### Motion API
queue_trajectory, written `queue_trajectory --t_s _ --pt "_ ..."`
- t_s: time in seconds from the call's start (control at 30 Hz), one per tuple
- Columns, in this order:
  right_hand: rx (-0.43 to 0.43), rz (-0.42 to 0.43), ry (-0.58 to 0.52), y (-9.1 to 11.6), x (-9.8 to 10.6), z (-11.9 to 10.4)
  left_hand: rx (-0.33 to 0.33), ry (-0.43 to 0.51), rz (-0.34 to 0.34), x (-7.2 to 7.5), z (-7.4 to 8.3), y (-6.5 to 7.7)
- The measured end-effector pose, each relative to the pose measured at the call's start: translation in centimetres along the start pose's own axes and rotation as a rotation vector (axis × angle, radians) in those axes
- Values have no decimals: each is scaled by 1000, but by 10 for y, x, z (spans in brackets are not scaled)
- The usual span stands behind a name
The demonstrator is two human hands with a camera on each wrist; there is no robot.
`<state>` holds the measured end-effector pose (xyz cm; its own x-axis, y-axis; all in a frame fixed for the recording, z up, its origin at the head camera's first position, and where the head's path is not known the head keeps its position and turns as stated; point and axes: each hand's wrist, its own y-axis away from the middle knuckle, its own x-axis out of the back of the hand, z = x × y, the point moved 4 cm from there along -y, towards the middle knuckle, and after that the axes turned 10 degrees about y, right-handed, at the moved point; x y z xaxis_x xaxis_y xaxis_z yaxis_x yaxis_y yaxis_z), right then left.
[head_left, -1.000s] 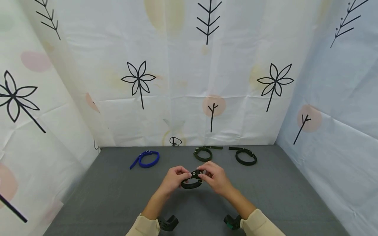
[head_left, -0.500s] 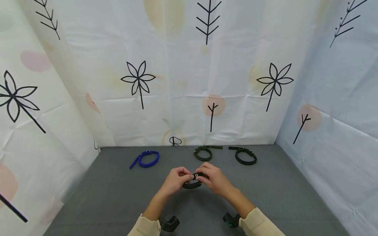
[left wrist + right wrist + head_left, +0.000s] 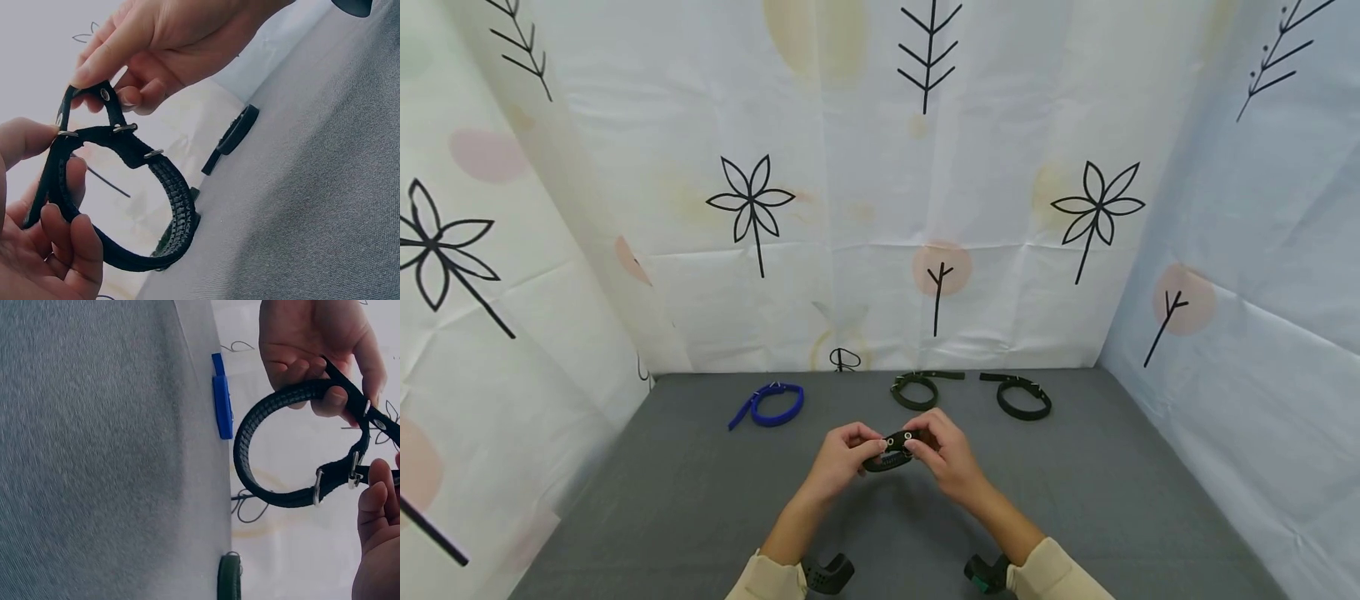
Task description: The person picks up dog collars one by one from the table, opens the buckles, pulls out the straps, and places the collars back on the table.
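A black dog collar [image 3: 887, 463] with a padded band is held above the table between both hands. My left hand [image 3: 842, 458] pinches its strap by a metal loop [image 3: 67, 134], with several fingers curled round the band. My right hand [image 3: 953, 457] pinches the strap further along, near the buckle [image 3: 355, 470]. Between the hands the strap bows up away from the ring, and its metal eyelets [image 3: 907, 436] show. A D-ring [image 3: 318, 487] sits on the band beside the buckle. Part of the strap is hidden behind the right fingers.
Along the back of the grey table [image 3: 715, 500] lie a blue collar [image 3: 777, 421], a dark green collar [image 3: 915, 407] and a black collar [image 3: 1025, 415]. Patterned white cloth [image 3: 865, 167] walls in the back and both sides.
My right hand first closed in toward the left over the strap, then drew back slightly up and away. Two eyelets now show between the hands, where one showed before. The table's collars stay put.
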<state>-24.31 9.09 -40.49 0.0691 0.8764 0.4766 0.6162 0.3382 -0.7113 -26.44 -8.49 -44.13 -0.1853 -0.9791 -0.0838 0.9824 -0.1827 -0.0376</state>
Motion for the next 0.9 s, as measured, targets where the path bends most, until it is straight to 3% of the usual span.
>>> queue_trajectory --t_s 0.17,0.23,0.3,0.4,0.5,0.6,0.73,0.9 --pt "-95 29 -138 9 -8 21 1 18 29 3 -5 -2" --pt "-124 33 -143 12 -11 29 -11 6 43 4 -8 -3" --pt "-123 25 -54 13 -11 31 -30 -31 58 6 -11 -4" --pt "-70 -22 182 11 -10 28 -72 -126 80 7 -11 -3" --pt "43 -88 430 7 -11 21 -102 -256 88 7 -9 -1" --pt "157 -145 577 4 -13 14 -114 -367 85 5 -7 1" --pt "216 -175 631 2 -16 10 -114 -403 79 2 -6 0" --pt "236 -145 535 2 -15 15 -111 -312 43 0 -6 -1"
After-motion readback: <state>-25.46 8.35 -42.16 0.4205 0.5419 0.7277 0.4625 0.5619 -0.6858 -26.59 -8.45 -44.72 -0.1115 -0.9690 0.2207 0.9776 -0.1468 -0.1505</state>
